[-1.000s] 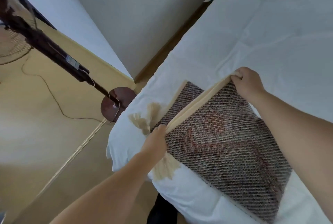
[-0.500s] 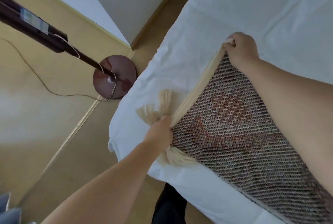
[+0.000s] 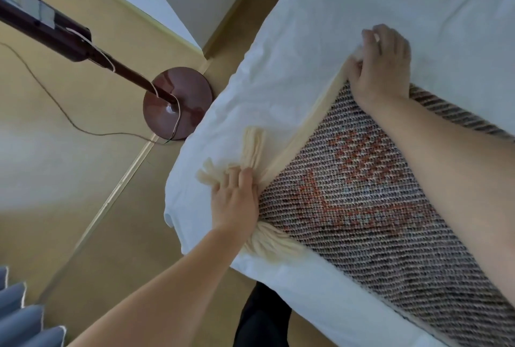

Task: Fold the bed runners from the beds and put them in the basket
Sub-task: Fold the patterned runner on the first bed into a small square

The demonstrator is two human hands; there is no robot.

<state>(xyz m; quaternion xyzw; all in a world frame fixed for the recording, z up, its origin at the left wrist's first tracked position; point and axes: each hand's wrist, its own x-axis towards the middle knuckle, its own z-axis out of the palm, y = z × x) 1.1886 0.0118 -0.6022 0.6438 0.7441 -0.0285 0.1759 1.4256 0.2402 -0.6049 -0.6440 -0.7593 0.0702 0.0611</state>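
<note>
Drifting apart along the cream hem (image 3: 312,126) since a moment ago, both hands are stretching it taut. On the white-sheeted bed (image 3: 320,26), the left hand (image 3: 237,201) is apparently pinching the tasselled near corner of the brown-and-orange woven bed runner (image 3: 362,207); the right hand (image 3: 381,67) is clutching the far corner, squaring the fold.

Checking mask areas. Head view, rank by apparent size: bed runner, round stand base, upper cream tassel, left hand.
1. bed runner, largest by far.
2. round stand base, though it lies farther from the camera.
3. left hand and upper cream tassel: look alike, not ranked.
</note>
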